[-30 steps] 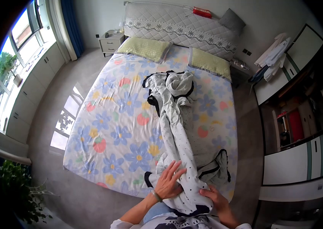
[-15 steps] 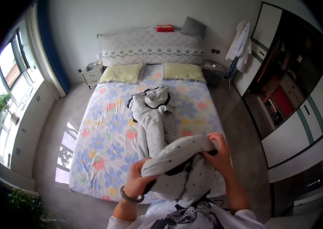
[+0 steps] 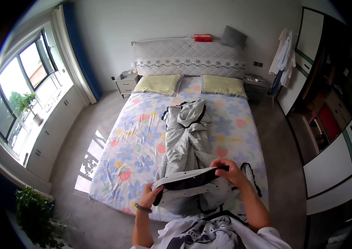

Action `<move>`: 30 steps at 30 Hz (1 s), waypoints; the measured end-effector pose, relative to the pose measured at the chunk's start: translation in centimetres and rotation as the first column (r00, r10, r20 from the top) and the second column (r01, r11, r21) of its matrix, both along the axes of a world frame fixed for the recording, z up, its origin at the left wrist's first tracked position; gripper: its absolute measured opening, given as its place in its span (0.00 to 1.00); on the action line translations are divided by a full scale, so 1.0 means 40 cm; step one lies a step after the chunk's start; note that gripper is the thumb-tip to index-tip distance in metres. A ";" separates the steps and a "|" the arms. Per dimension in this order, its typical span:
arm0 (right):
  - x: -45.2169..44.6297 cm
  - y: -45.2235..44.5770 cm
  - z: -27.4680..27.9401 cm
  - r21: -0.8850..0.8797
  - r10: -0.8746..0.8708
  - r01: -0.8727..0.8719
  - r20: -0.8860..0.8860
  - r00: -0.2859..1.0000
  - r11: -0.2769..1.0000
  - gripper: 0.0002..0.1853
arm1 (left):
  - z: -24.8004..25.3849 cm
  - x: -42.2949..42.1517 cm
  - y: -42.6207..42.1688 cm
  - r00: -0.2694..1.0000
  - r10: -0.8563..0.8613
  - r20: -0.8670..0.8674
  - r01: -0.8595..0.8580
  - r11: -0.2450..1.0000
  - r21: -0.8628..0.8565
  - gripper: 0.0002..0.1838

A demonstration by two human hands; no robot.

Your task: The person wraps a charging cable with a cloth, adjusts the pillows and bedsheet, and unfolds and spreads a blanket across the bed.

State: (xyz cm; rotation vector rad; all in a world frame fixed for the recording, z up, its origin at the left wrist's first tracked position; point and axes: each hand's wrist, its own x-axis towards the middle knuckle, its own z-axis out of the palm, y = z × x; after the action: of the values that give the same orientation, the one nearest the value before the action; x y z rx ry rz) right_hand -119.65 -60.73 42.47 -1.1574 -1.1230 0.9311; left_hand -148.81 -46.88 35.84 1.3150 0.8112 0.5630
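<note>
A pale grey duvet cover (image 3: 180, 149) with small black dots and black trim runs in a long, crumpled strip down the middle of the bed. Its near end is gathered up in front of my body. My left hand (image 3: 147, 196) is closed around one end of the folded edge, wearing a bracelet at the wrist. At the other end, my right hand (image 3: 230, 173) pinches the same edge between thumb and fingers. The edge is stretched between both hands, with a dark band showing along it. Part of the cloth below is hidden by my arms.
The bed (image 3: 117, 166) has a flowered sheet, two green pillows (image 3: 159, 85) and a quilted headboard (image 3: 190, 54). Nightstands (image 3: 126, 85) flank it. A windowsill cabinet (image 3: 55, 128) runs along the left, a wardrobe (image 3: 329, 174) along the right. A leafy plant (image 3: 34, 211) stands near left.
My view has swung left, so the room sits further right. The held edge is lower and straighter, its dark band now facing me. Black-trimmed cloth now shows beyond my right forearm.
</note>
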 end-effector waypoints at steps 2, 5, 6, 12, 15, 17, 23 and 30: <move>-0.052 -0.011 0.035 -0.017 0.036 -0.033 0.234 0.972 0.999 0.17 | 0.025 0.021 -0.042 0.998 -0.030 -0.048 0.032 0.999 0.044 0.10; -0.026 -0.065 -0.020 -0.212 0.101 -0.027 0.350 0.931 0.977 0.21 | 0.143 0.081 -0.128 0.941 -0.269 -0.206 0.294 0.950 0.101 0.22; 0.010 -0.108 -0.049 -0.204 -0.015 0.051 0.174 0.985 0.978 0.20 | 0.069 0.094 -0.120 0.862 -0.492 -0.123 0.506 0.849 0.151 0.28; 0.003 -0.381 0.143 0.507 -0.660 0.472 0.711 0.244 0.721 0.09 | -0.207 0.246 -0.044 0.998 0.016 -0.053 0.009 0.894 0.447 0.24; 0.060 -0.596 0.080 0.598 -0.768 0.493 0.570 0.293 0.632 0.12 | -0.466 0.369 0.011 0.956 0.251 -0.149 -0.286 0.700 -0.655 0.30; 0.041 -0.657 0.119 0.678 -0.927 0.646 0.348 0.139 0.352 0.13 | -0.504 0.480 -0.015 0.976 0.218 0.022 -0.151 0.740 -0.655 0.46; 0.015 -0.720 0.250 0.569 -0.958 0.771 -0.158 -0.238 -0.285 0.17 | -0.473 0.792 -0.032 0.748 0.522 0.411 0.228 0.379 -0.897 0.41; 0.082 -0.703 0.257 0.188 -0.855 0.912 -0.456 -0.247 -0.364 0.22 | -0.249 0.557 0.145 0.875 0.423 0.233 -0.255 0.815 -0.521 0.15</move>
State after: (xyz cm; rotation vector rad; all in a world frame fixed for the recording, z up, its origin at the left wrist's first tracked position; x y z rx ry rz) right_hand -116.37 -88.84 52.76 -1.0489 0.1197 -0.7216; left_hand -126.53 -41.09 25.87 0.5878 0.8356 0.7953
